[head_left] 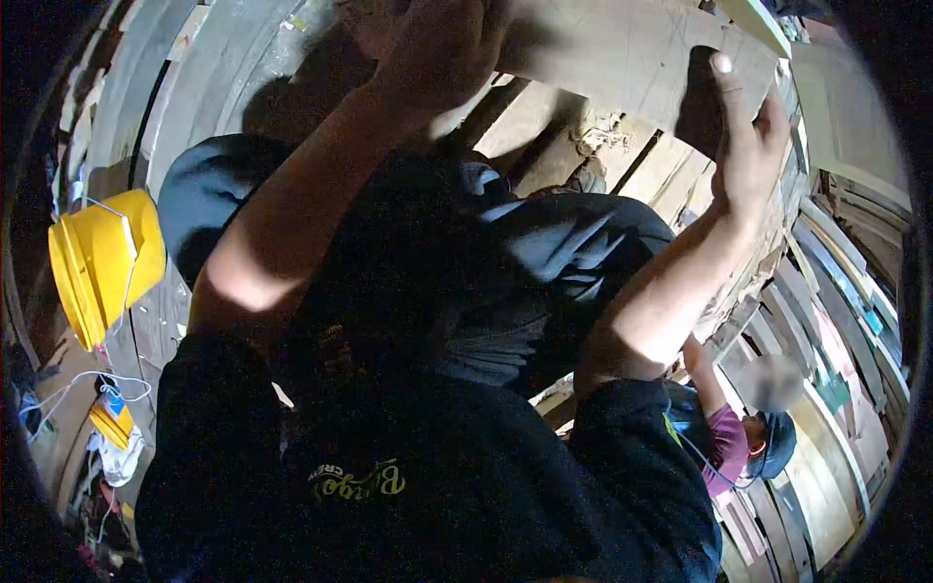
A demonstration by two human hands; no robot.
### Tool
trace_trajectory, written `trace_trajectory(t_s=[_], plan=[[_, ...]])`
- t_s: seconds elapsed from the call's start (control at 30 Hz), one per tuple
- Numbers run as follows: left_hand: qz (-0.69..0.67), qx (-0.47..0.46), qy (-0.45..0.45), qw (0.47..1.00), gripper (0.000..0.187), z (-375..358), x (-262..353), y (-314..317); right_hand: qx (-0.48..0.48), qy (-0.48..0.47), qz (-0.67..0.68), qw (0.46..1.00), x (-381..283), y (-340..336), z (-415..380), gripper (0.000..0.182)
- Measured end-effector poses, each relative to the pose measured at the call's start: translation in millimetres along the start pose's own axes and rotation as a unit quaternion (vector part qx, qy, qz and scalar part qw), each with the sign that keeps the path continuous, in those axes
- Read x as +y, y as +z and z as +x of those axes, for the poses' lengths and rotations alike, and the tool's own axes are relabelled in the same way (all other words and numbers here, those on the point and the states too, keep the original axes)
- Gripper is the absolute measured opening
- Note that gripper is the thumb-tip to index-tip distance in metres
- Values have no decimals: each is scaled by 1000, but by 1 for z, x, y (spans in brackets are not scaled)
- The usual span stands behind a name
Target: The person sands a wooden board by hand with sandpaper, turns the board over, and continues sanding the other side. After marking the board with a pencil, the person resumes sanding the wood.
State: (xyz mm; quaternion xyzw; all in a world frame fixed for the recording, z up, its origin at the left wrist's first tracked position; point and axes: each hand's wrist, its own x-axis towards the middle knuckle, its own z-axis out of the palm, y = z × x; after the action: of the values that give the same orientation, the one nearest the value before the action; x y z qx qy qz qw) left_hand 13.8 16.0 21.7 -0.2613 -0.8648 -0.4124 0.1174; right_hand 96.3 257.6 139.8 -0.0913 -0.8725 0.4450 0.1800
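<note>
A wide, pale wooden board (612, 63) stretches across the top of the head view, in front of my knees. At its right end, my right hand (748, 146) grips the edge, thumb up along the face and fingers curled at the side. A dark shadow of this hand falls on the board. My left hand (442, 49) is at the board's left part, in deep shadow and partly cut off by the top of the view; I cannot tell how its fingers are set. My legs, in dark trousers (583, 243), are bent below the board.
A yellow bucket (107, 262) with a wire handle lies tilted at the left. Below it are a white cord (92, 379) and a smaller yellow object (112, 425). Slatted planks (535, 117) form the floor. A person in a purple shirt (727, 447) is at the lower right, among stacked boards (826, 466).
</note>
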Motion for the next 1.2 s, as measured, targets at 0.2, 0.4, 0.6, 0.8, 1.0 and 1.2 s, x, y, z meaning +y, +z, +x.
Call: trace_trajectory(t_s=[0.2,0.4,0.6,0.8,1.0,1.2], plan=[[-40,-110,-57,992,49,-1,5,-13,16,24,-34,999,-29,9,-12,49],[202,69,235,948,48,-4,0,2,-12,-16,66,998,-16,9,-5,35],[-38,-117,29,992,49,1,-23,4,17,7,75,997,-3,6,-2,37],[-55,-196,-47,978,52,-7,-25,6,99,-99,83,987,42,14,10,53],[-107,-166,75,977,50,-15,-30,20,56,-28,91,994,44,7,3,60],[-63,-187,-104,975,56,-16,13,-40,79,-32,96,992,77,23,-4,58]])
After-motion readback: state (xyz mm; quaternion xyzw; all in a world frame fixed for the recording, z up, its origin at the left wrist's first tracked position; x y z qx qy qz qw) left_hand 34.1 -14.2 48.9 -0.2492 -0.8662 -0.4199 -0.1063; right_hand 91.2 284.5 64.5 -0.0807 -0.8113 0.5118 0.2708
